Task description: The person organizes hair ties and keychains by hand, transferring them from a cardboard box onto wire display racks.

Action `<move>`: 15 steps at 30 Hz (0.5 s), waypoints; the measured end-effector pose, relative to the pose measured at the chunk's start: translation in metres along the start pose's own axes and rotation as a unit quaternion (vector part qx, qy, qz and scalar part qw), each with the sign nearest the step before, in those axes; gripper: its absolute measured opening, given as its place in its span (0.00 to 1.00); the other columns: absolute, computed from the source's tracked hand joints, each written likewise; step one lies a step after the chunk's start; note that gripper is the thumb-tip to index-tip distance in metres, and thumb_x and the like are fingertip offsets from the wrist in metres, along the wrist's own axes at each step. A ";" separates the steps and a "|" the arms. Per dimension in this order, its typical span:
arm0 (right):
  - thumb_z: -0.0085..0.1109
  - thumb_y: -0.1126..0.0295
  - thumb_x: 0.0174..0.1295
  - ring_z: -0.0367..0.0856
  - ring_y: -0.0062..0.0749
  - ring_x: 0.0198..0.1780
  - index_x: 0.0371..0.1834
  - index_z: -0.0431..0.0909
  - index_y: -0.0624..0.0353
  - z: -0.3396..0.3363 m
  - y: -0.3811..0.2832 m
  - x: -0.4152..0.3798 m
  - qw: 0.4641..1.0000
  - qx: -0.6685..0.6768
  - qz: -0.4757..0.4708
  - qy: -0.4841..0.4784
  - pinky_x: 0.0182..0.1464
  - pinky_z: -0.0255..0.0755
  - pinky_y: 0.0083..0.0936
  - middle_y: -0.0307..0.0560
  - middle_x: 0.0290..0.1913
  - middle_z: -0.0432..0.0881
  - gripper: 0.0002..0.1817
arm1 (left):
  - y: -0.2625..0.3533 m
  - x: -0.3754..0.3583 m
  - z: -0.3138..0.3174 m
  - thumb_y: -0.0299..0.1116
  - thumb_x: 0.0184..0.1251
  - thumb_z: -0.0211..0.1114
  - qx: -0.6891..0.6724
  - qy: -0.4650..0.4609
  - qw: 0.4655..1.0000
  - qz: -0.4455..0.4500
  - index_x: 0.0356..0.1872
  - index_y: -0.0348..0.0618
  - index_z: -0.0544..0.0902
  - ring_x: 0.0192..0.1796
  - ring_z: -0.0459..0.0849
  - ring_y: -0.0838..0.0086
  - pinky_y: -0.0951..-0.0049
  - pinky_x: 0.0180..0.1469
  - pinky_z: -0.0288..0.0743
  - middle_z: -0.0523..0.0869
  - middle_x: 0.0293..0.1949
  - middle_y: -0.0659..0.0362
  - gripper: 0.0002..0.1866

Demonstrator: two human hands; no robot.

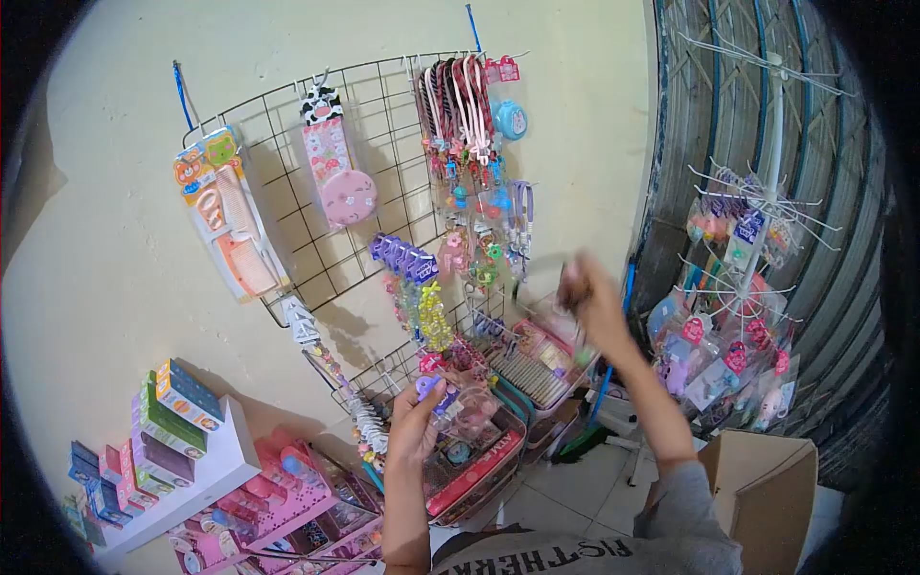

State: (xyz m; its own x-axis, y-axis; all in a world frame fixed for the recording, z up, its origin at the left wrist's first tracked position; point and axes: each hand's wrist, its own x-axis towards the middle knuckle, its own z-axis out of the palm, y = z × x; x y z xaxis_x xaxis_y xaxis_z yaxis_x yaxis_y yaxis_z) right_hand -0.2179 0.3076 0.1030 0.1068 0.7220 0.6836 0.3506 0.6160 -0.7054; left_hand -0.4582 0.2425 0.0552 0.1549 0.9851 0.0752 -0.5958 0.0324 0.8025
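My left hand (414,426) is closed, pinching a small purple piece (428,386) whose kind I cannot make out. It is in front of the lower wire rack, close to the hanging bead strands. My right hand (592,305) is raised at the right of the grid and smeared by motion. Its fingers are curled, and a thin dark loop, also blurred, shows beside them. Near my left hand hang yellow beaded strands (435,316) and purple-carded accessories (404,258). Charm straps (462,101) hang in a row higher up.
A wire grid (383,125) on the wall holds a comb set (235,225) and a pink round case (348,198). Wire baskets with goods stand below it. A white shelf (206,465) with boxes is at left; a display stand (774,144) and cardboard box (767,479) are at right.
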 end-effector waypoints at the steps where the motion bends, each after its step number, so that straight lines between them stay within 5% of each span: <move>1: 0.39 0.67 0.58 0.64 0.20 0.16 0.23 0.61 0.62 -0.002 -0.046 0.028 0.999 0.009 -0.006 0.037 0.18 0.59 0.21 0.41 0.12 0.65 0.10 | -0.002 0.003 0.001 0.25 0.55 0.51 -0.002 -0.003 1.000 -0.001 0.35 0.32 0.71 0.30 0.77 0.77 0.81 0.32 0.73 0.77 0.29 0.58 0.08; 5: 0.38 0.70 0.54 0.67 0.25 0.15 0.23 0.61 0.63 -0.009 -0.077 0.131 0.974 0.004 -0.156 0.164 0.19 0.61 0.22 0.44 0.12 0.66 0.07 | -0.007 0.007 0.004 0.25 0.55 0.50 -0.042 0.020 0.998 0.037 0.36 0.34 0.71 0.30 0.76 0.78 0.80 0.31 0.72 0.76 0.29 0.58 0.09; 11: 0.39 0.74 0.49 0.71 0.32 0.16 0.26 0.61 0.68 0.023 -0.091 0.212 0.958 0.046 -0.132 0.251 0.21 0.63 0.25 0.53 0.14 0.70 0.07 | -0.008 0.005 -0.004 0.27 0.55 0.51 -0.060 0.030 0.995 0.069 0.36 0.35 0.70 0.31 0.77 0.75 0.77 0.32 0.73 0.77 0.30 0.57 0.08; 12: 0.39 0.73 0.49 0.74 0.43 0.21 0.29 0.60 0.68 0.028 -0.094 0.214 0.968 0.015 -0.104 0.230 0.25 0.66 0.32 0.59 0.19 0.72 0.08 | -0.002 0.002 0.001 0.27 0.55 0.51 -0.065 0.041 0.995 0.056 0.35 0.36 0.70 0.29 0.77 0.77 0.79 0.30 0.74 0.77 0.28 0.59 0.08; 13: 0.39 0.73 0.49 0.74 0.43 0.21 0.29 0.60 0.68 0.035 -0.088 0.218 0.968 0.018 -0.105 0.226 0.25 0.66 0.32 0.59 0.19 0.72 0.08 | 0.000 0.002 -0.001 0.27 0.55 0.51 -0.066 0.045 0.995 0.060 0.35 0.36 0.70 0.29 0.77 0.77 0.79 0.30 0.74 0.77 0.28 0.59 0.08; 15: 0.39 0.71 0.49 0.73 0.55 0.28 0.32 0.59 0.68 0.051 -0.073 0.221 0.945 -0.161 -0.125 0.254 0.33 0.65 0.41 0.65 0.25 0.72 0.10 | 0.002 0.002 -0.008 0.26 0.55 0.51 -0.081 0.057 0.990 0.103 0.35 0.35 0.71 0.30 0.77 0.77 0.79 0.33 0.73 0.77 0.30 0.58 0.08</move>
State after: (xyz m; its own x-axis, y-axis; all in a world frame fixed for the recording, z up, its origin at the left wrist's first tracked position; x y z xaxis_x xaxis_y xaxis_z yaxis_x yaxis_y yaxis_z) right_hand -0.2676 0.4388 0.2962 0.3873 0.2712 0.8811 0.6811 0.5599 -0.4717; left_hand -0.4651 0.2454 0.0519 -0.0683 0.9860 0.1521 -0.7256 -0.1538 0.6707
